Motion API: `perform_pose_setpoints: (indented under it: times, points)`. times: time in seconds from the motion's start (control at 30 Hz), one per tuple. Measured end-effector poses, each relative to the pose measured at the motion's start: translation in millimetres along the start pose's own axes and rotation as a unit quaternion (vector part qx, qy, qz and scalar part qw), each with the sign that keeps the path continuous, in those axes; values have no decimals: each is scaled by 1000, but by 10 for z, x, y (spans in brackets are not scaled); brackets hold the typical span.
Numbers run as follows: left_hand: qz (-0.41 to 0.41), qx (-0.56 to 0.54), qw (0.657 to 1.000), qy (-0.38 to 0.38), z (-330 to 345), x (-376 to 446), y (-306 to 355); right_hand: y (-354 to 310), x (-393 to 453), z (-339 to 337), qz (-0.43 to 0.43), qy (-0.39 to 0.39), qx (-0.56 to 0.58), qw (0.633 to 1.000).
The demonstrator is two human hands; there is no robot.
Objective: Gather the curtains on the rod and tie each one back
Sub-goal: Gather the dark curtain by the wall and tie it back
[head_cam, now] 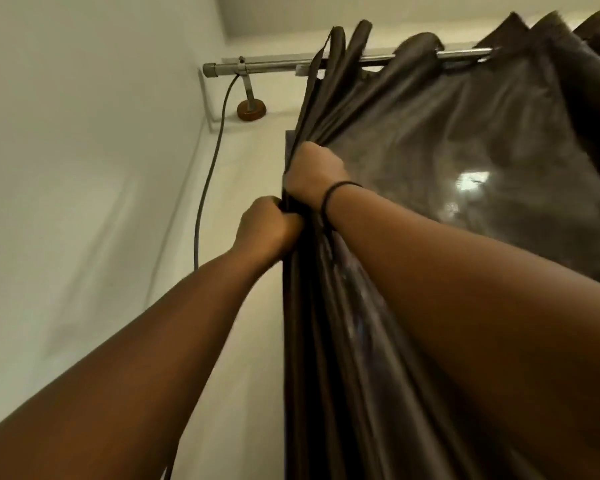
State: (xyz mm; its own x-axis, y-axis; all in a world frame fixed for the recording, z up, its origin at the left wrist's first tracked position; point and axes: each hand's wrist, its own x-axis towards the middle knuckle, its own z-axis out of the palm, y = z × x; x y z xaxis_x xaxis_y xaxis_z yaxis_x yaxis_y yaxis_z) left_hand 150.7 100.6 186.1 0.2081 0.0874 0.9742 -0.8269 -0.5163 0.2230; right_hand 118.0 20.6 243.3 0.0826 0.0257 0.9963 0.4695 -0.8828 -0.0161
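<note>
Left hand [269,225]: fist gripping the curtain's bunched edge.
Right hand [314,174]: just above, clutching gathered folds.
Curtain [447,133]: dark brown, hanging from the rod [278,65], bunched leftward.
Cable [210,168]: hangs down the wall.

- A dark brown curtain [430,140] hung from a metal rod [281,65] near the ceiling, its left part bunched into folds and the rest spread out to the right.
- The left hand [267,226] gripped the curtain's gathered left edge, fingers curled round the fabric.
- The right hand [314,174] clutched the folds just above the left hand, almost touching it; a black band [328,199] circled its wrist.
- The rod's capped left end sat on a bracket [250,102] with a round brown base fixed to the wall.
- A grey cable [210,168] ran down the pale wall [84,168] from the rod's left end, beside the left forearm.
- A bright reflection shone on the curtain's glossy surface at the right.
</note>
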Motion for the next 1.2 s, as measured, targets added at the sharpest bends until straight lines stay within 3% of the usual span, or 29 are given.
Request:
perform_pose_setpoints:
  times: [0.07,0.17,0.27,0.3,0.33,0.4,0.47,0.53,0.67,0.77,0.83,0.93,1.0,1.1,1.2]
  points:
    - [-18,-46,998,32,-101,37,21,-244,42,13,-52,-65,24,996]
    - [-44,-75,996,30,-160,55,3,-222,42,-164,-16,-139,-14,990]
    - [-49,-45,998,19,-79,64,-41,159,-29,-404,45,-240,125,962]
    - [-48,-35,998,16,-30,53,-33,345,1,-497,82,-223,157,959]
    - [-46,-26,998,14,26,46,-20,547,33,-592,100,-158,142,972]
    - [-35,-14,999,17,140,23,39,925,50,-760,138,15,-27,990]
    - [-34,-4,999,12,255,-6,137,1245,-11,-889,183,116,-212,953]
    - [-39,6,999,-2,365,-34,257,1493,-77,-928,227,88,-210,947]
    - [-31,26,999,-11,600,-71,519,1758,-130,-940,220,-37,-11,975]
    - [2,81,997,-8,750,-46,615,1659,-142,-920,217,-45,153,963]
    - [31,116,993,12,836,-33,630,1592,-120,-911,186,-70,192,961]
    - [64,143,987,35,914,-68,606,1526,-98,-838,128,-120,108,979]
    - [79,170,982,37,921,-109,589,1587,-59,-762,113,-68,-18,991]
    - [55,225,973,18,859,-123,501,1785,-55,-679,166,28,-136,976]
    - [18,267,963,-16,779,-102,400,1999,-78,-615,236,57,-123,962]
